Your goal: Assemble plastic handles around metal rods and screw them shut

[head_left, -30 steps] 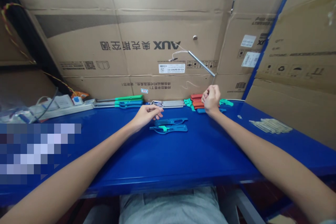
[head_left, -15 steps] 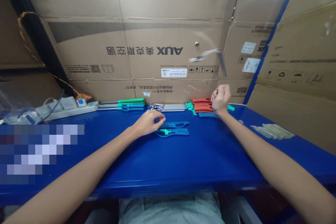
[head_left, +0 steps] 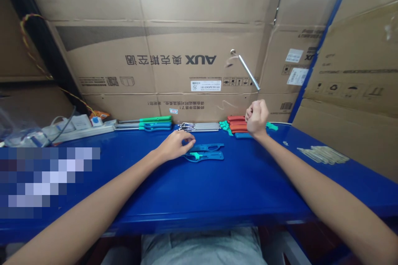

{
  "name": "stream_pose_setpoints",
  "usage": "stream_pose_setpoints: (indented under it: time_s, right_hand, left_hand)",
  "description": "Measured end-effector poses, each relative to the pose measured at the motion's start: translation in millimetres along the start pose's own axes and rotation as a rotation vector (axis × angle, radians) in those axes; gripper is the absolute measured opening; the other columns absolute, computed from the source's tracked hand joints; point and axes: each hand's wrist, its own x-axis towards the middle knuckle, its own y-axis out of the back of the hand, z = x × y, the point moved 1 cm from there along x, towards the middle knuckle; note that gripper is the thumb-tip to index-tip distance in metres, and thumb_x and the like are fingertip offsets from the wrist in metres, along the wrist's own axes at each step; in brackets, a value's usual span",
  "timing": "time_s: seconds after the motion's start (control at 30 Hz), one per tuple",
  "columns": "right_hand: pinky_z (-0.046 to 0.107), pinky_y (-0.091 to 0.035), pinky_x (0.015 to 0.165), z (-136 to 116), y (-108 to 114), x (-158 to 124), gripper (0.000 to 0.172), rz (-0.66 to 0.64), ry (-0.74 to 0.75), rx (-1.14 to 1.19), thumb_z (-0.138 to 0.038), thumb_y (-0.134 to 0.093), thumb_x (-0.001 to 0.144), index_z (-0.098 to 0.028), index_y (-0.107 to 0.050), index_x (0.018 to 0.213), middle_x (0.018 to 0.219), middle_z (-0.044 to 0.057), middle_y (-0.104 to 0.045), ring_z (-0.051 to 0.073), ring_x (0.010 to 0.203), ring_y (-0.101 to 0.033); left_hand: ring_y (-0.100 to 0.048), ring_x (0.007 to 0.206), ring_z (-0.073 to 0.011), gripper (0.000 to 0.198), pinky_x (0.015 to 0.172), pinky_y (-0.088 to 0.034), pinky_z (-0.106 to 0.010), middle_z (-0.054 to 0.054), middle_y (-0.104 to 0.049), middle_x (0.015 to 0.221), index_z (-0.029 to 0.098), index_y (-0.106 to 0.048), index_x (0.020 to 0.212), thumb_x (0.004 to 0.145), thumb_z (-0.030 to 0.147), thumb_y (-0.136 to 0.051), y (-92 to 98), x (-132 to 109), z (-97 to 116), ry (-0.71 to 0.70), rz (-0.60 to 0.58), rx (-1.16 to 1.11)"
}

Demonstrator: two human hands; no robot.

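Note:
My right hand [head_left: 257,118] is a fist raised over the back of the blue table [head_left: 202,190], gripping a thin metal rod [head_left: 248,71] that slants up to the left, with a thin wire loop at its top end. My left hand [head_left: 175,145] rests on the table, fingers curled and pinched at the left end of two blue plastic handle shells [head_left: 205,152], one of them with a small green insert. Red and blue handle pieces [head_left: 238,125] and green small parts [head_left: 223,125] lie just behind my right hand.
Along the back edge lie green and blue long-handled tools [head_left: 146,123] and a bundle of metal rods [head_left: 200,126]. A pile of clear sticks [head_left: 323,154] sits at the right. A power strip with cables [head_left: 71,126] is at the left. Cardboard boxes [head_left: 174,58] wall the back and right.
The rod in my right hand swung: from slanting left, to blurred and nearly upright, and back to slanting up-left. My left hand closed in on the left end of the blue shells.

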Motion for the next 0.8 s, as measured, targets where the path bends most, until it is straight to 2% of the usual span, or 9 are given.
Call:
stream_pose_setpoints:
  time_s: [0.1, 0.3, 0.43, 0.67, 0.8]
  right_hand:
    - [0.020, -0.018, 0.035, -6.0, 0.3, 4.0, 0.031, 0.097, 0.045, 0.035, -0.047, -0.049, 0.086, -0.024, -0.035, 0.071, 0.049, -0.009, -0.028, 0.007, 0.038, -0.022]
    - [0.018, -0.015, 0.031, 2.8, 3.2, 8.2, 0.035, 0.204, -0.095, 0.082, -0.051, -0.051, 0.082, -0.024, -0.032, 0.069, 0.044, -0.011, -0.028, 0.006, 0.034, -0.021]
    - [0.019, -0.015, 0.031, 10.1, 3.9, 6.9, 0.037, 0.195, -0.147, 0.073, -0.051, -0.052, 0.081, -0.024, -0.032, 0.068, 0.043, -0.011, -0.027, 0.006, 0.033, -0.020]
    - [0.020, -0.016, 0.033, 8.6, 2.5, 4.5, 0.036, 0.153, -0.038, 0.048, -0.050, -0.052, 0.084, -0.024, -0.032, 0.068, 0.047, -0.010, -0.027, 0.007, 0.037, -0.021]
    - [0.020, -0.015, 0.033, 7.2, 3.1, 6.5, 0.036, 0.165, -0.039, 0.055, -0.050, -0.050, 0.084, -0.024, -0.032, 0.068, 0.046, -0.010, -0.025, 0.007, 0.036, -0.020]
  left_hand:
    - [-0.064, 0.072, -0.0201, 0.018, 0.069, -0.045, -0.030, -0.006, -0.072, 0.077, 0.020, -0.072, 0.084, 0.084, 0.027, -0.056, 0.0, -0.1, 0.3, -0.004, -0.015, 0.017]
    - [-0.064, 0.075, -0.0184, 0.021, 0.071, -0.047, -0.030, -0.005, -0.072, 0.080, 0.018, -0.070, 0.087, 0.086, 0.028, -0.052, -0.8, -1.0, -0.9, 0.002, -0.044, 0.066]
    - [-0.064, 0.075, -0.0175, 0.021, 0.071, -0.048, -0.029, -0.004, -0.072, 0.080, 0.017, -0.070, 0.087, 0.086, 0.028, -0.052, -1.3, -1.1, -1.6, 0.002, -0.051, 0.074]
    - [-0.064, 0.074, -0.0174, 0.021, 0.071, -0.048, -0.030, -0.004, -0.072, 0.079, 0.017, -0.070, 0.086, 0.086, 0.028, -0.051, -1.9, -0.6, -1.4, 0.005, -0.055, 0.065]
    - [-0.065, 0.074, -0.0174, 0.021, 0.070, -0.048, -0.030, -0.005, -0.072, 0.080, 0.017, -0.070, 0.087, 0.086, 0.028, -0.051, -2.7, -0.6, -2.3, 0.009, -0.064, 0.062]
